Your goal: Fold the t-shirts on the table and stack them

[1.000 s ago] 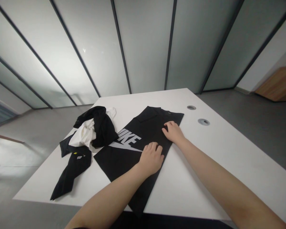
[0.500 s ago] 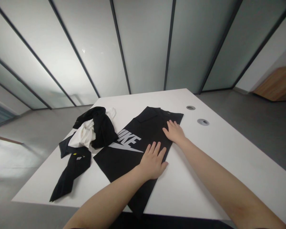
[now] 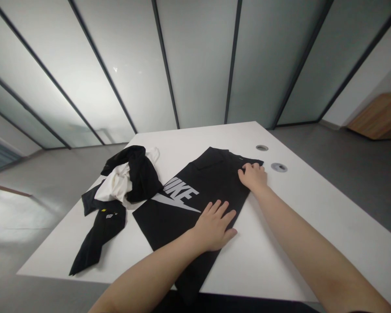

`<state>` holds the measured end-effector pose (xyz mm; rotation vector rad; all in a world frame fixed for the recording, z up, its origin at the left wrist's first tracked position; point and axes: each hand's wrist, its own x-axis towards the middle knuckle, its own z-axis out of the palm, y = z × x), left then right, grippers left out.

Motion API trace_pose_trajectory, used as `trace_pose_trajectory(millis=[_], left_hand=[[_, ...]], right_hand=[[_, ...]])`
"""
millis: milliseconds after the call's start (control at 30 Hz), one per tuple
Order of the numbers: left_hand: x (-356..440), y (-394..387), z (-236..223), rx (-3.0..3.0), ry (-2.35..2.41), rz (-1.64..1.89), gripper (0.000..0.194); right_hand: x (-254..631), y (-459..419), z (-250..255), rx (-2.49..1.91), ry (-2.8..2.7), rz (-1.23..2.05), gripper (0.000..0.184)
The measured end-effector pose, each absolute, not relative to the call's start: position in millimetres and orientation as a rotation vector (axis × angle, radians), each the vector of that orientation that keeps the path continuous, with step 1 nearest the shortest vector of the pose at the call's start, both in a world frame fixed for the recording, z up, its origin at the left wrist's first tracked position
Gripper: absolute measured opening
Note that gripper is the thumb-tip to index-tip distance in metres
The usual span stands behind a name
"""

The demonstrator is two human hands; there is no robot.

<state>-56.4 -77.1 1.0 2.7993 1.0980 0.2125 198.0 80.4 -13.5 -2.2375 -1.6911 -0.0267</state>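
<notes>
A black T-shirt (image 3: 215,182) with large pale Nike lettering lies folded lengthwise and slanted across the white table. Its near end hangs at the front edge. My left hand (image 3: 215,226) rests flat on the shirt's middle, to the right of the print, fingers spread and thumb stretched out. Farther back, my right hand (image 3: 256,177) lies on the shirt's right edge by the collar end. Its fingers are slightly bent, and the fingertips press on the cloth. Whether any cloth is pinched under that palm cannot be seen.
Left of the shirt lies a loose heap of clothing: a black garment (image 3: 145,178), a white garment (image 3: 115,184) and a dark piece with a small logo (image 3: 99,239). Two round cable grommets (image 3: 279,167) sit in the table (image 3: 299,226) at right. Frosted glass panels (image 3: 198,61) stand behind.
The T-shirt's collar end has slid right along with my right hand, whose fingers are now more bent. My left hand has moved slightly right and nearer, staying flat on the cloth.
</notes>
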Motion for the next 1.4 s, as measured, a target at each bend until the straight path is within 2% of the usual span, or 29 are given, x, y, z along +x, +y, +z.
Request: trace_pose_trajectory(millis=[333,667,833,967,1200,1400], left_hand=[[-54,-77,5,2.812,1.086,0.217,0.061],[-54,-77,6,2.797,1.086,0.197,0.06],[-56,-75,4,2.785,1.093,0.207,0.06],[-57,-71,1,2.764,1.108,0.206,0.061],[-63,-53,-6,2.725,1.227,0.238,0.062],[-67,-45,-1,2.679,1.305,0.203,0.062]], right_hand=[[220,93,-28,-2.292,-1.61,0.075,0.066],[239,97,-24,-2.349,-1.534,0.108,0.068],[230,94,-22,-2.221,-1.566,0.006,0.058],[214,90,-15,-1.935,-1.715,-0.053,0.042],[171,67,1,-1.21,-2.23,0.232,0.025],[142,49,9,-1.32,-2.457,0.26,0.02]])
